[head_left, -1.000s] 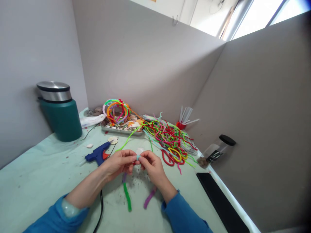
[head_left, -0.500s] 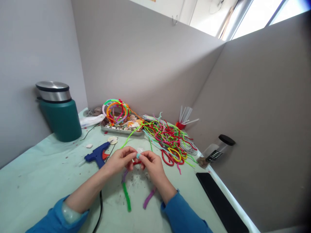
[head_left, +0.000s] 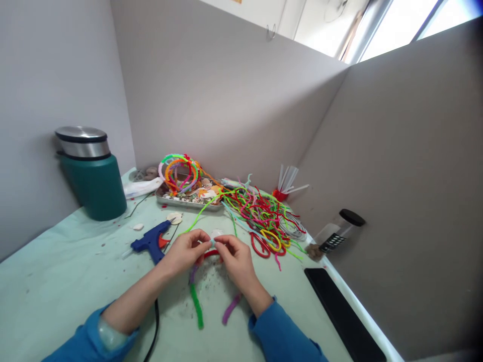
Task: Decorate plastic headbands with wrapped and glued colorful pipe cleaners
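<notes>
My left hand [head_left: 184, 251] and my right hand [head_left: 236, 257] meet over the pale green table [head_left: 56, 271], fingers pinched together on a small light-blue and white piece [head_left: 213, 243] with a red pipe cleaner loop [head_left: 211, 254] under it. Below the hands lie a green pipe cleaner [head_left: 196, 305] and a purple pipe cleaner [head_left: 231, 308]. A blue glue gun [head_left: 151, 241] lies just left of my left hand, and its black cord [head_left: 154, 327] runs under my left forearm.
A heap of coloured pipe cleaners [head_left: 264, 213] and red scissors [head_left: 261, 245] lie behind my right hand. A metal tray [head_left: 188, 198] holds shells and rings. A green flask [head_left: 94, 173] stands far left, a black-lidded jar [head_left: 337, 234] and a black slab [head_left: 343, 317] lie right.
Both hands have shifted slightly left and away from me, still pinching the small piece. The red loop now shows more plainly beneath the fingers.
</notes>
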{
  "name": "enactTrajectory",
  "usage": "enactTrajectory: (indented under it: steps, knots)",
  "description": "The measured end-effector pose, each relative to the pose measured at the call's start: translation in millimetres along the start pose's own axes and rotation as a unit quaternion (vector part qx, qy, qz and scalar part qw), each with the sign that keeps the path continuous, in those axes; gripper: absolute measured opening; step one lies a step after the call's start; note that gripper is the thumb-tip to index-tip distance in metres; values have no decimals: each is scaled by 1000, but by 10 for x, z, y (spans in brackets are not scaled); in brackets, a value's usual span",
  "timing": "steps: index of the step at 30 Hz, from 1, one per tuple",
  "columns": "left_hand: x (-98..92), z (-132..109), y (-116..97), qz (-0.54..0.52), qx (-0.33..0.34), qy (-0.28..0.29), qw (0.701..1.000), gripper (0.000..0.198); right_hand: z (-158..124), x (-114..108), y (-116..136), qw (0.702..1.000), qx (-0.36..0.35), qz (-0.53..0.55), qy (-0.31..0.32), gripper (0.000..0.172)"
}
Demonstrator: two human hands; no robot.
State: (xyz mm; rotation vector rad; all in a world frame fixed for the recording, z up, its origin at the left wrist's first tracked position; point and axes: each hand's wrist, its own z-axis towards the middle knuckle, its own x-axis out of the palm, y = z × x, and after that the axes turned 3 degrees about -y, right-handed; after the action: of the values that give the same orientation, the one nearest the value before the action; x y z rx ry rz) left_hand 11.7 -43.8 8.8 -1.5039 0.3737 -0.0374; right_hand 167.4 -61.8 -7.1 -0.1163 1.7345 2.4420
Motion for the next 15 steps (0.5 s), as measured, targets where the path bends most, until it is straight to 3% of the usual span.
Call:
enactTrajectory:
  steps: [6,10,15]
  knots:
    - [52,10,50,-9,-12,19,1000,24,12,-54,81,990,-88,-109,12,12]
    - [81,15,25,-40,-42,16,998,25,-1,-37,78,985,-98,-141,9,11]
    - [57,-5,-7,21,-28,7,999,26,-21,-22,58,982,-107,-156,2,12]
